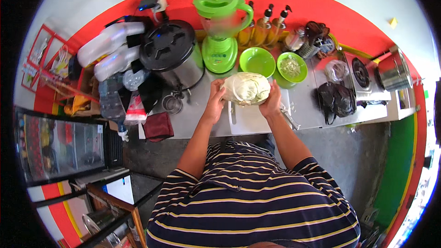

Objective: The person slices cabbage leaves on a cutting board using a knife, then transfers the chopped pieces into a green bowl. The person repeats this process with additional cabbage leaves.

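Between my two hands I hold a pale cabbage (248, 88), raised over a white cutting board (241, 123). My left hand (216, 100) grips its left end, and my right hand (271, 100) grips its right end. A knife (290, 117) lies at the board's right edge, partly hidden behind my right wrist. Just beyond the cabbage stands a green bowl (257, 61) with nothing seen in it. Beside it, another green bowl (302, 75) contains shredded pale pieces (290, 67).
A green blender (219, 50) and a lidded steel pot (175, 65) stand behind. Several pump bottles (263, 29) line the red wall. To the right are a black plastic bag (336, 98) and a stove (365, 75). A maroon cloth (157, 126) lies at the counter's front left.
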A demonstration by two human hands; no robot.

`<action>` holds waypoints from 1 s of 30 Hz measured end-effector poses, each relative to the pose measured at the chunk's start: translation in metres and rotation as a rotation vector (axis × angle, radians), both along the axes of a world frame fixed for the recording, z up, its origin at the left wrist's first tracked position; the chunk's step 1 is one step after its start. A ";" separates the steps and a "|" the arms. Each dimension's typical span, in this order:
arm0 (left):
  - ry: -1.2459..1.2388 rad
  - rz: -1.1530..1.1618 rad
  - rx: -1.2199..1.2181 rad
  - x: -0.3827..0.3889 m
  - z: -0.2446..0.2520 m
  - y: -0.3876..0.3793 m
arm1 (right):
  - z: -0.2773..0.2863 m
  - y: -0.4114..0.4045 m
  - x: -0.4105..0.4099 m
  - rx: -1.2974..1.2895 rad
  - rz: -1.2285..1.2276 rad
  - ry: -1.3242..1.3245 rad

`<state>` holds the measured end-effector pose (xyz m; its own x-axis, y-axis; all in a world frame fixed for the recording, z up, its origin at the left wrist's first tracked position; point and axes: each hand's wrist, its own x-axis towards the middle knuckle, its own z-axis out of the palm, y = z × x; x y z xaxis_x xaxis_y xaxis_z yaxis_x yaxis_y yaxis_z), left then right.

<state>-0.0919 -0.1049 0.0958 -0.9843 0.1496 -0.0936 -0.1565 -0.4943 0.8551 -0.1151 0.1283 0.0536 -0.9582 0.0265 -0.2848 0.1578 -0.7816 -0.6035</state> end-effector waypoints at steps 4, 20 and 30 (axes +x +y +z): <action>-0.237 -0.060 -0.056 -0.023 -0.001 0.020 | 0.028 0.026 0.004 -0.076 -0.152 -0.026; 0.102 0.002 -0.152 -0.046 -0.059 0.028 | 0.009 0.000 0.029 0.775 0.043 0.092; 0.122 0.158 -0.326 -0.028 -0.080 0.011 | 0.007 0.002 0.017 0.992 0.348 0.232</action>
